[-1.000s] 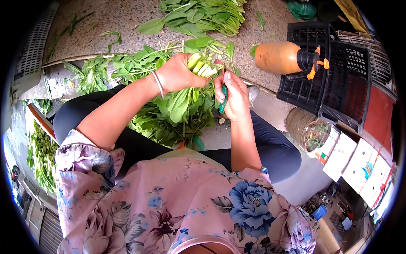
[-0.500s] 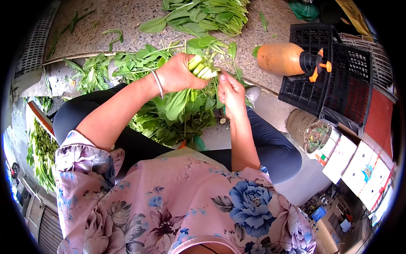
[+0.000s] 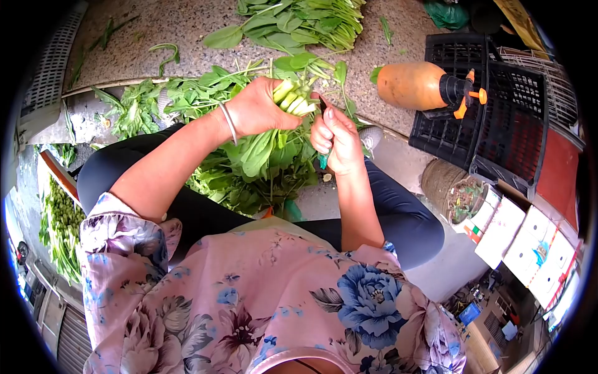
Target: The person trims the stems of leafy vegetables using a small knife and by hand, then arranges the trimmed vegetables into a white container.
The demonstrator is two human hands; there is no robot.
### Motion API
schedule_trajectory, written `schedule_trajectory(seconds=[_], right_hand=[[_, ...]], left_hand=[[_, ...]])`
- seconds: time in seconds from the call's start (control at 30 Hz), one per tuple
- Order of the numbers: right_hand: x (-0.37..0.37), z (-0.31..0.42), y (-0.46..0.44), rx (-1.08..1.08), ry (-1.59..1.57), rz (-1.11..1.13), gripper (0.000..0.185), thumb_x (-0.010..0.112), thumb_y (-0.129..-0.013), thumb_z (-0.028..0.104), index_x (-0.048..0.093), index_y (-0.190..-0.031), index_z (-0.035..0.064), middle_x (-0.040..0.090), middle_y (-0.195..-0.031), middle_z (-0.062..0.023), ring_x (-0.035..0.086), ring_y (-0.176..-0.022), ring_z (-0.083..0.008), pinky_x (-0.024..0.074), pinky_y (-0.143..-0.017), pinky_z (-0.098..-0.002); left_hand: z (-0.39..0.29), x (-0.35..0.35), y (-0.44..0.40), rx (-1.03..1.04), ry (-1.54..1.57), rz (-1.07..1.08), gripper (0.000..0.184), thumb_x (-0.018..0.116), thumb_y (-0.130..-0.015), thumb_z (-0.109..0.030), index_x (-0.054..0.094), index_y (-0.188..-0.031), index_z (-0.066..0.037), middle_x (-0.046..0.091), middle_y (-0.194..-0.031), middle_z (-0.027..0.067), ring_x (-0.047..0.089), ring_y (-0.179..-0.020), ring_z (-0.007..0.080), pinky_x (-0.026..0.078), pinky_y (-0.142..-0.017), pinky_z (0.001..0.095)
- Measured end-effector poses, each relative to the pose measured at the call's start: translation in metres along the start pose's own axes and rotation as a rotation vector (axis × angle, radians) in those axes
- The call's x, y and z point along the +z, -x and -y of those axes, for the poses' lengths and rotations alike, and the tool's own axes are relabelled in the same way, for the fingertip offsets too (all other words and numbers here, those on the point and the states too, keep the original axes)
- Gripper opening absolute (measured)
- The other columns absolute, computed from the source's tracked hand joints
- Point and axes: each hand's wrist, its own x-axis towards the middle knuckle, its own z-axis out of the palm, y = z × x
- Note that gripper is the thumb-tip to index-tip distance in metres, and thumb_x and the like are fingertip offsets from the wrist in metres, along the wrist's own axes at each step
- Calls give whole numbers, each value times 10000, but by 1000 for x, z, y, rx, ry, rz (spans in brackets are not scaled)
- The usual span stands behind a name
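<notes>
My left hand [image 3: 258, 109], with a bangle at the wrist, is wrapped round a bunch of leafy greens [image 3: 293, 98]. The pale stem ends point right and the leaves hang below the hand. Just right of the stems, my right hand [image 3: 337, 138] is closed round a small knife [image 3: 322, 105] with a green handle; its dark blade points up beside the stem ends. A heap of loose greens [image 3: 237, 184] lies beneath my hands, between my legs.
More greens [image 3: 311, 23] lie on the speckled stone slab [image 3: 205, 19]. An orange spray bottle [image 3: 408, 86] lies on its side at the right, by black crates [image 3: 511, 118]. A woven basket [image 3: 441, 181] stands beyond my right knee; further greens [image 3: 62, 230] are at far left.
My right hand has shifted slightly left and down, and the knife blade shows again between it and the stems. The left hand with the bunch has barely moved.
</notes>
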Motion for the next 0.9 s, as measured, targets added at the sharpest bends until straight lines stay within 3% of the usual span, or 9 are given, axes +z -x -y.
schedule_trajectory(seconds=[0.1,0.17,0.3,0.37,0.47,0.6,0.67,0.83,0.9], right_hand=[[-7,-4,-6,29,68,-47,368,509,-891,226,478,-1213,51,359,-572,55,327,-450,-33,249,-390,-172],[-24,-14,-26,-15,335,-349,369,536,-877,214,492,-1202,46,386,-582,52,328,-445,-30,244,-392,-176],[-79,-24,-94,-176,797,-499,465,614,-810,250,488,-1206,41,535,-754,-6,509,-574,-119,409,-508,-235],[-113,-23,-122,-548,1540,-632,502,648,-755,261,499,-1201,84,555,-1025,-68,572,-874,-238,463,-720,-336],[-120,-22,-144,-376,1715,-680,514,659,-721,259,506,-1198,145,481,-1182,-85,488,-1071,-288,420,-854,-382],[-115,-6,-146,-73,1743,-505,386,670,-712,273,587,-1066,144,508,-1168,-82,539,-978,-249,441,-794,-389],[-127,-13,-143,-249,1729,-491,308,673,-705,283,627,-961,118,600,-993,-76,581,-839,-255,460,-723,-373],[-125,-26,-123,-126,962,-383,212,666,-731,126,646,-925,43,635,-673,-23,582,-570,-117,452,-575,-237],[-120,-25,-115,-138,948,-380,224,662,-735,95,638,-947,25,640,-713,-22,578,-588,-88,450,-574,-222]], left_hand=[[4,-2,-1,-17,-14,17,273,703,-664,-12,604,-917,-23,634,-834,16,581,-739,72,484,-691,220],[5,-2,-2,-22,-29,7,282,702,-663,-10,602,-926,-22,632,-838,14,579,-743,71,483,-693,219],[8,-2,-2,-21,-27,-5,303,691,-665,0,592,-950,-22,622,-852,6,571,-757,69,478,-705,219],[10,-3,-2,-8,5,14,302,687,-666,2,589,-951,-23,617,-848,2,567,-756,69,477,-707,218],[5,-3,-2,5,26,22,340,671,-661,20,580,-982,-41,602,-847,-7,552,-764,63,467,-715,211],[7,-7,-5,73,-66,-59,479,676,-629,8,505,-1062,-105,558,-878,-5,512,-790,67,453,-728,219],[8,-8,-4,53,-139,-138,532,686,-621,-9,459,-1091,-116,545,-871,6,509,-791,87,451,-729,234],[-1,-10,3,-94,-511,-249,635,719,-603,-107,417,-1162,-77,568,-986,93,532,-837,142,452,-751,263],[8,-7,2,112,-601,-354,631,694,-584,-199,462,-1132,9,615,-907,178,602,-791,227,478,-743,288]])
